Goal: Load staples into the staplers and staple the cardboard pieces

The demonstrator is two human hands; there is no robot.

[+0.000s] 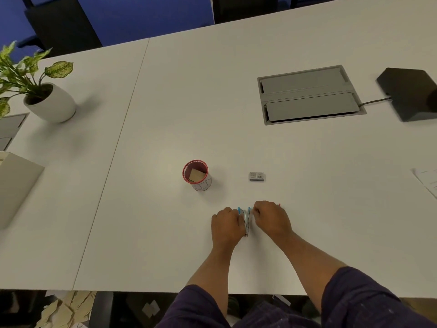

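Observation:
A small blue and metal stapler (246,220) lies between my two hands near the table's front edge, its top swung apart so two blue tips show. My left hand (227,227) grips its left side. My right hand (270,218) has its fingers curled at the stapler's far end. A red tip of a second stapler (279,205) peeks out behind my right hand. A small grey staple box (257,176) sits farther back. A red-rimmed cup (197,175) to the left holds brown cardboard pieces (196,175).
A potted plant (50,101) stands at the far left, a grey cable hatch (309,94) and a black device (411,93) at the far right. Papers (428,182) lie at the right edge. A beige box (16,183) sits at the left edge.

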